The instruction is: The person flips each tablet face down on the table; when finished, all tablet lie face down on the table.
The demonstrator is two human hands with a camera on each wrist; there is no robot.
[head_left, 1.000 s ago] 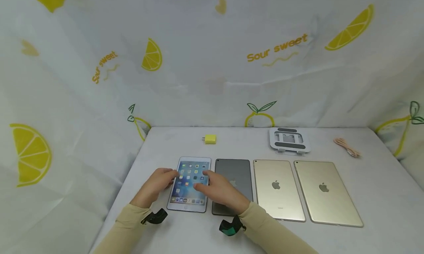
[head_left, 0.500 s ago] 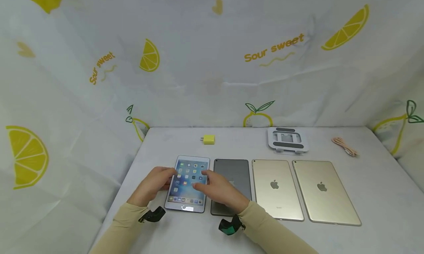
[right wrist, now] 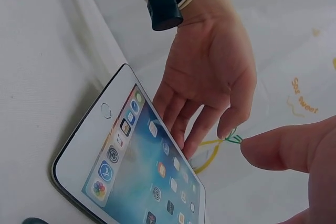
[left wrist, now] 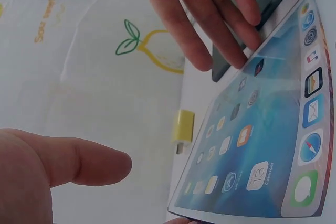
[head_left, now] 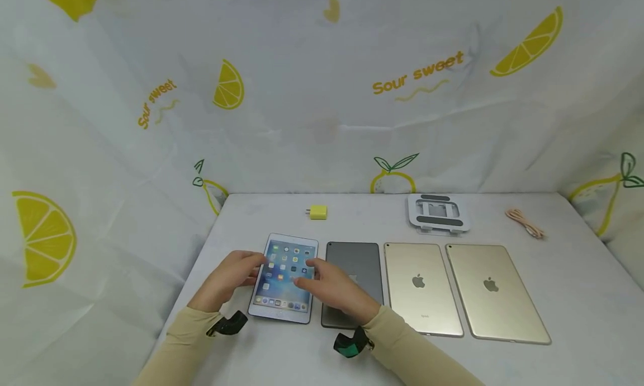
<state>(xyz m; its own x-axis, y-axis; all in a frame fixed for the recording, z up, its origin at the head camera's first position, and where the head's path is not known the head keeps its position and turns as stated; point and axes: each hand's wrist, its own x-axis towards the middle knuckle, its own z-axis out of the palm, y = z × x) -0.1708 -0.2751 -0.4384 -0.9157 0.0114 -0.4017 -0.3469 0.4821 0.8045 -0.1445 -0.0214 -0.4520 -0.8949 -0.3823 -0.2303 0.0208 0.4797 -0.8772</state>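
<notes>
A white-framed tablet (head_left: 284, 279) lies screen up on the white table, its home screen lit and its top leaning slightly right. My left hand (head_left: 228, 277) is at its left edge; in the right wrist view that hand's relaxed fingers (right wrist: 178, 129) lie along the edge. My right hand (head_left: 339, 288) is at the opposite edge. The left wrist view shows its extended fingers (left wrist: 210, 19) reaching down to that edge. Both thumbs are raised above the screen level. My right hand partly covers a dark grey tablet (head_left: 352, 257) lying back up beside the white one.
Two gold tablets (head_left: 425, 291), (head_left: 498, 296) lie back up in the row to the right. Behind them are a yellow charger plug (head_left: 318, 212), a white folding stand (head_left: 439, 221) and a coiled pink cable (head_left: 525, 224). A lemon-print cloth (head_left: 302, 95) hangs behind the table.
The white tablet has shifted slightly left and turned a little clockwise. My left hand has moved slightly left with it; my right hand stays nearly where it was.
</notes>
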